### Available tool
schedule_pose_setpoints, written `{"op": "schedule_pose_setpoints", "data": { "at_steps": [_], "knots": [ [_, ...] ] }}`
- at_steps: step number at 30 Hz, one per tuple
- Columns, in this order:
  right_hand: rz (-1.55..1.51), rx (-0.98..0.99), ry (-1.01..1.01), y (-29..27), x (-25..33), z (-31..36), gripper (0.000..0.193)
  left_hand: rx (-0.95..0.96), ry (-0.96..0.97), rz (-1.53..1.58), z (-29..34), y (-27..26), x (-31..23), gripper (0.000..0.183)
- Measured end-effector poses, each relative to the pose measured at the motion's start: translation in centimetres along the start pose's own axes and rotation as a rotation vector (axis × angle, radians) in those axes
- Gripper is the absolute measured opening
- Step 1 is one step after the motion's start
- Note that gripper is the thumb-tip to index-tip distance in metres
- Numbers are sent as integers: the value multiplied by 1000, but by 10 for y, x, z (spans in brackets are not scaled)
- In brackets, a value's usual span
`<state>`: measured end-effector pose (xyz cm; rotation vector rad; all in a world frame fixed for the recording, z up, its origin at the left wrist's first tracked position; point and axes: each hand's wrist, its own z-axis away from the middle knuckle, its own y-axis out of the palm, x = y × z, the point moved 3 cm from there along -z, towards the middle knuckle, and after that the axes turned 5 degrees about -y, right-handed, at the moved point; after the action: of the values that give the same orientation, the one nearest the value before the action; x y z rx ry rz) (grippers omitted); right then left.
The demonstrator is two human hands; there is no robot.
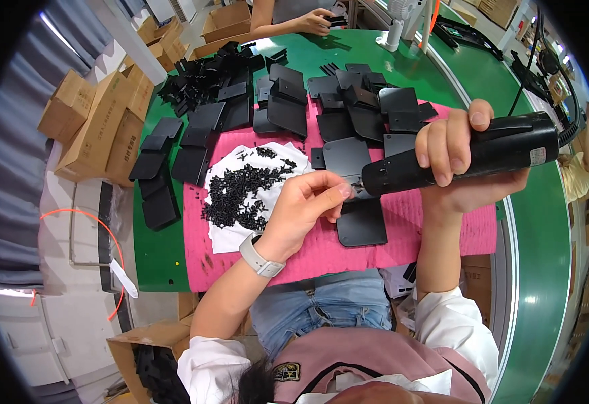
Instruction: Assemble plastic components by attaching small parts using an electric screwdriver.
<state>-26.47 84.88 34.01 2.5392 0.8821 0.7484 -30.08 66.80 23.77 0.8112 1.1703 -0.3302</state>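
My right hand (451,149) is wrapped round a thick black electric screwdriver (506,145), held nearly level with its nose to the left. At that nose, my left hand (306,205) has thumb and forefinger pinched beside the metal bit (358,188); whatever sits between the fingertips is too small to make out. Below the bit lies a black plastic plate with a hinged-looking joint (363,225), on a pink foam mat (288,262). Left of my left hand, many small black screws (240,192) are spread over a white cloth (224,237).
Overlapping black plates (288,101) line the mat's far side, and others (156,172) lie left on the green table (163,262). A heap of black parts (203,77) is behind them. Across the table another person's hand (316,22) holds black pieces. A white fan (395,23) stands far right.
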Motion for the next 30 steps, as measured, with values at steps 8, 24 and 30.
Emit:
{"op": "schedule_pose_setpoints", "data": {
  "at_steps": [8,24,30],
  "knots": [
    [-60,42,33,-6,1,-1,72,-6,100,-180,5,10,-9,12],
    [-97,-114,190,0,-11,-4,86,-167,279,-510,3,1,-14,30],
    [124,-79,265,9,-24,0,81,-277,46,-751,0,-4,-7,47]
  ]
}}
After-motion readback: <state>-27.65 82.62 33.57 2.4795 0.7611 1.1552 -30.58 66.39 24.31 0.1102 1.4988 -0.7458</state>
